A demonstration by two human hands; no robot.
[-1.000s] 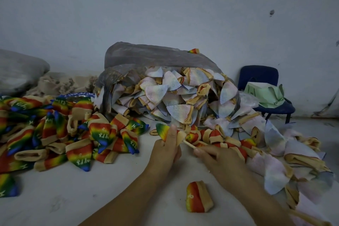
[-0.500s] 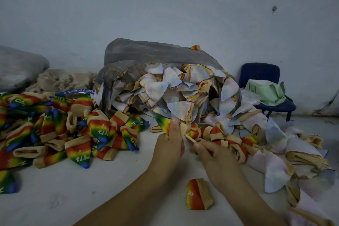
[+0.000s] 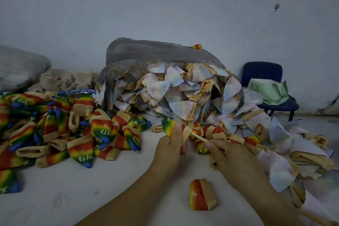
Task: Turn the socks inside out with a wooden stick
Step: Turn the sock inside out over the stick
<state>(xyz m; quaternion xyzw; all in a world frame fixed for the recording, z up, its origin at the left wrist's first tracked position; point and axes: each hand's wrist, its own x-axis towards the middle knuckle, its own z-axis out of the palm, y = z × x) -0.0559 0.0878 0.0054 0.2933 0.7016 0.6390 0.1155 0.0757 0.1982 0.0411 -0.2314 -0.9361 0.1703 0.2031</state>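
Across the surface (image 3: 91, 198) little shifts: your left hand (image 3: 168, 150) keeps its grip round the sock (image 3: 167, 126), right hand (image 3: 233, 159) pinching the stick (image 3: 199, 137) in its cuff, turning barely begun.

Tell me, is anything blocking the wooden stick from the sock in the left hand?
Nothing visible does. The right hand holds the wooden stick, and its tip reaches the beige cuff of the rainbow sock gripped by the left hand. The loose socks lie behind them, not between.
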